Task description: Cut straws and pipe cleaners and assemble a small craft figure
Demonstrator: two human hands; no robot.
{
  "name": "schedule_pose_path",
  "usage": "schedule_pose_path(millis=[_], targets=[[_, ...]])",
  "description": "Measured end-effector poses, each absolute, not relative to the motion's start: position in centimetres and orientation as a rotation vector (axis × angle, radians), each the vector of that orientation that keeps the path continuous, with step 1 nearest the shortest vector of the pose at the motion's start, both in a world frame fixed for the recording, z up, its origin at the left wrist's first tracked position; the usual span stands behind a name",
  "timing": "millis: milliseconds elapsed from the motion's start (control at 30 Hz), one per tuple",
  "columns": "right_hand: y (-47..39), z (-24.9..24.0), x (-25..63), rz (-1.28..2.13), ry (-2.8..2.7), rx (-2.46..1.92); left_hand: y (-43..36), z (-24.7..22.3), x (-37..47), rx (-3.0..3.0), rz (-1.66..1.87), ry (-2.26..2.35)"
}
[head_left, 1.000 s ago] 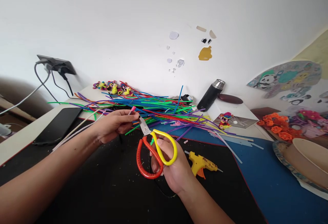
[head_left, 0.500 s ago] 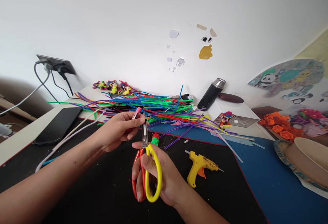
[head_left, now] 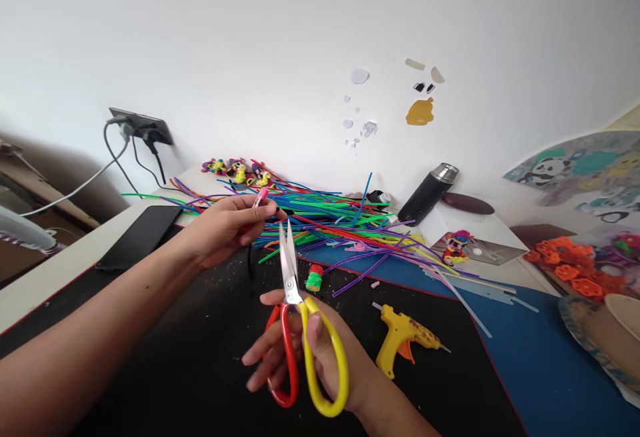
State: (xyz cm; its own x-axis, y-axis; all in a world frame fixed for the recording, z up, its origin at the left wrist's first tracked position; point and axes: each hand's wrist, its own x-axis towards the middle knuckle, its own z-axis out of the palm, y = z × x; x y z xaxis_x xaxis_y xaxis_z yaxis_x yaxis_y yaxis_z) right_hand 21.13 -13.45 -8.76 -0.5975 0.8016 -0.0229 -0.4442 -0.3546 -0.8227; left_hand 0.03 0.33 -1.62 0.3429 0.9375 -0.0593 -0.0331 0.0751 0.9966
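Note:
My left hand (head_left: 227, 227) is closed in a pinch on a small pink-tipped stick (head_left: 261, 197), most of it hidden by the fingers. A thin black strip (head_left: 250, 260) hangs below that hand; whether the fingers grip it too I cannot tell. In my right hand (head_left: 320, 333) are scissors (head_left: 291, 283) with one red and one yellow handle. Their blades stand slightly apart, pointing up, below and right of my left fingertips, with nothing visible between them. The thumb lies at the yellow loop, while the fingers reach through the red one. A small red-and-green coil (head_left: 315, 278) rests just right of the blades.
Many coloured pipe cleaners (head_left: 325, 213) lie piled along the wall. A yellow glue gun (head_left: 407, 337) is on the black mat (head_left: 200, 357) at right. Behind stand a dark flask (head_left: 425, 193) and several small figures (head_left: 240, 171). A black phone-like slab (head_left: 140, 237) lies at left.
The scissors have drawn back from my left hand and their blades have parted. My right fingers have loosened outward. The black strip now shows below my left hand. The view has turned slightly left.

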Motion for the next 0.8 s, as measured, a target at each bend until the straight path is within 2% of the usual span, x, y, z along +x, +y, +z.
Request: schedule_pose_path(millis=[167, 600, 800], targets=[[-13.51, -8.95, 20.84, 2.015, -1.066, -0.663, 0.44, -1.47, -0.43, 1.273, 0.893, 0.980], [-13.53, -8.45, 21.34, 1.576, -1.223, -1.131, 0.01, -1.15, -0.04, 1.435, 0.778, 0.987], [-13.49, -8.35, 21.27, 1.576, -1.247, -1.166, -0.15, -1.15, 0.13, 1.461, 0.740, 0.979]])
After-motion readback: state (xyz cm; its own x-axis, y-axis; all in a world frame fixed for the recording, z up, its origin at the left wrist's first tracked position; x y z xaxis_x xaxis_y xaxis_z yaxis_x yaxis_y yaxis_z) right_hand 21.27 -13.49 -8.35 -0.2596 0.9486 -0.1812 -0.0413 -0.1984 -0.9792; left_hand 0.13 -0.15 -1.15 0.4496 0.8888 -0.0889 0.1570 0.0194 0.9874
